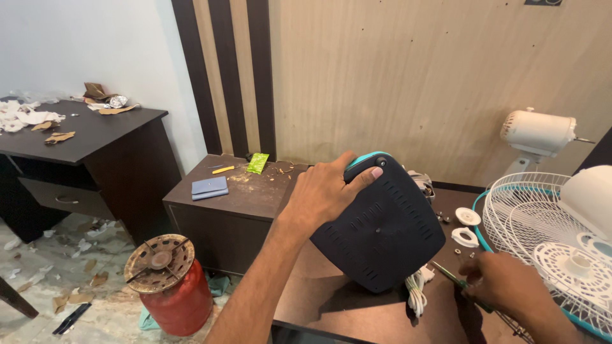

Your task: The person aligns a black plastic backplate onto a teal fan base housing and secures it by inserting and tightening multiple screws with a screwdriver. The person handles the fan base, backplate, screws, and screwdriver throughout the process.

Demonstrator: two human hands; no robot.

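Left hand (325, 191) clamped on top edge of dark fan base (376, 223), tilted up on worktop (357, 312). Looks rigid, hefty, smooth plastic; rim grip best. Right hand (503, 283), beside base, pinches green screwdriver (456, 278).

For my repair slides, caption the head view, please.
Left hand tilts a dark fan base on the desk; right hand holds a screwdriver beside a white fan guard.
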